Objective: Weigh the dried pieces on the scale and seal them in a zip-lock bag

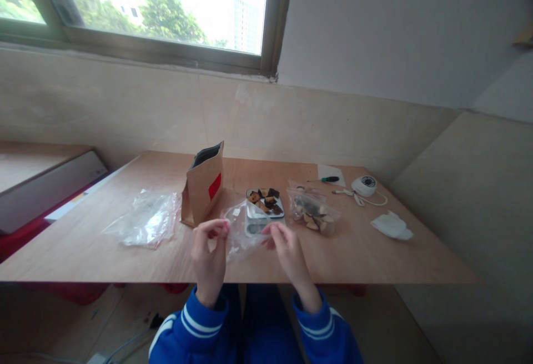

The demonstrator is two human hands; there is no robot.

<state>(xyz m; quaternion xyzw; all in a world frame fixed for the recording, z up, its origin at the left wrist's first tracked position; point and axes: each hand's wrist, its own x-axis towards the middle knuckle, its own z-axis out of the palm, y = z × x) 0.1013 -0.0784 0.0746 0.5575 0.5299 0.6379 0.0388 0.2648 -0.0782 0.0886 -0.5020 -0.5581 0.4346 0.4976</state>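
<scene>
Between my two hands stretches a clear plastic zip bag (240, 240), with nothing visible inside it. My left hand (210, 255) pinches the bag's left edge, where a bit of red shows at the fingertips. On the other side, my right hand (287, 247) has its thumb and fingers closed on the bag's right edge. Just beyond the bag sits a small digital scale (265, 214), partly seen through the plastic. Dark brown and tan dried pieces (264, 200) lie on its platform.
Left of the scale stands an open kraft paper bag (202, 189) with a red label. Flat clear bags (145, 219) lie farther left. To the right are filled zip bags (314, 214), a green-handled screwdriver (330, 179), a white dome camera (363, 186) with cable and a crumpled tissue (392, 225).
</scene>
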